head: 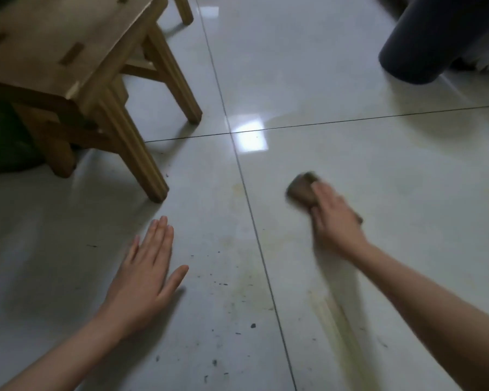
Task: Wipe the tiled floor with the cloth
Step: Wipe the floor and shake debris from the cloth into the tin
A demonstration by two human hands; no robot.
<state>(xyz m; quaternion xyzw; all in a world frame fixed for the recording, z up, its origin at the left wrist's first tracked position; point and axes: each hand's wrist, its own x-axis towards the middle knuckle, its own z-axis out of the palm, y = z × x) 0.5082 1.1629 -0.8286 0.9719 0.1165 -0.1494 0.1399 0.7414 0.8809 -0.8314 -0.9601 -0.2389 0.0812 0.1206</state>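
the right hand [336,221] lies on top of a small brown cloth [299,189] on the tiled floor [393,170], just right of the long dark grout line [249,198] that runs between the hands. the fingers [321,193] look stretched flat over the cloth, pressing down on it rather than clenched round it, though hand and cloth are both blurred. most of the cloth sticks out beyond the fingertips, and a sliver of it shows at the outer edge of the hand. the left hand [144,275] is spread flat with straight, released fingers, low over or on the tile left of the grout line; whether it touches i cannot tell, and it holds nothing. a yellowish streak [333,314] marks the tile below the right forearm, and dark specks [223,283] are scattered near the left hand. a wooden stool [68,57] stands at the upper left, one leg near the left fingertips. a dark rounded object [418,46] sits at the upper right.
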